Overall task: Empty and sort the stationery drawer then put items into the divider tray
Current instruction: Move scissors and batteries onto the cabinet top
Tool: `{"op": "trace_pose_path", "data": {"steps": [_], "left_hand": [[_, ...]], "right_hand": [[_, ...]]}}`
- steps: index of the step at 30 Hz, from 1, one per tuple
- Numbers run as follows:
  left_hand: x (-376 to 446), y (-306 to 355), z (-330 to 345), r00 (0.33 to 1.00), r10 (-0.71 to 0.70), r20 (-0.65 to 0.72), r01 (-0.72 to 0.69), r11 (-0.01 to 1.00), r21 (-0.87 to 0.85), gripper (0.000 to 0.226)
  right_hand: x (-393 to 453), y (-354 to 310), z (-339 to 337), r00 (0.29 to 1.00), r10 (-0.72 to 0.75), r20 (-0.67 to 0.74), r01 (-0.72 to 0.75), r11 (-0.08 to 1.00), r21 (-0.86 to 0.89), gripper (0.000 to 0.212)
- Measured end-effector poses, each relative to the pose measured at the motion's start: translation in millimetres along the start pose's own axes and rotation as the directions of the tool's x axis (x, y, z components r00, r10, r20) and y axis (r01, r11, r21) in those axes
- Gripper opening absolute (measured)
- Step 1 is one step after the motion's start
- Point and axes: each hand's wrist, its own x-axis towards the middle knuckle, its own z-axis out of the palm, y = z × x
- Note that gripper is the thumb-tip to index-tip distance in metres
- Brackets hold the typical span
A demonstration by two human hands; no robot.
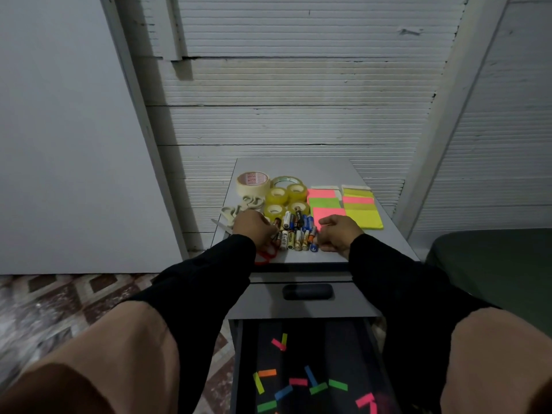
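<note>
Batteries (295,233), a cluster of small cylindrical cells in mixed gold, white and blue wrappers, lie side by side near the front edge of the grey cabinet top (373,243), packed into two rough rows so that like stays with like. The left hand (252,227) rests at the cluster's left end and the right hand (336,233) at its right end, both with fingers curled down toward the cells, which reads as squaring the group from either side. Whether either hand actually pinches a cell I cannot tell, since the fingertips are hidden under the knuckles.

Behind the cells stand four small rolls of clear yellowish tape (285,200), with a wide cream masking-tape roll (253,183) and a larger clear roll (286,181) further back. Neon pink, green and yellow sticky-note pads (346,207) are fanned in two columns on the right. Pale-handled scissors (236,210) lie on the left, partly under the left hand, and something red (265,256) shows below the left wrist; what it is I cannot say.

Each kind has its own patch, which suggests sorting is well along. The open dark drawer (313,369) below still holds scattered coloured paper flags (298,382), so emptying looks unfinished. No divider tray is visible.
</note>
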Motion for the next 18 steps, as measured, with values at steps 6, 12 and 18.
{"op": "trace_pose_path", "data": {"steps": [6, 12, 18], "left_hand": [[-10.0, 0.3, -2.9, 0.999, 0.045, -0.021, -0.045, 0.999, -0.029, 0.025], [-21.9, -7.4, -3.1, 0.996, 0.086, -0.02, -0.087, 0.995, -0.053, 0.025], [-29.9, -6.9, -2.8, 0.991, 0.13, -0.017, -0.13, 0.991, -0.006, 0.024]], "right_hand": [[-9.0, -2.2, -1.5, 1.0, 0.003, 0.02, -0.004, 1.0, 0.014, 0.062], [-24.4, 0.2, -5.0, 0.997, -0.043, 0.068, 0.042, 0.999, 0.012, 0.069], [-31.1, 2.5, -8.8, 0.998, -0.06, 0.026, 0.063, 0.993, -0.104, 0.069]]}}
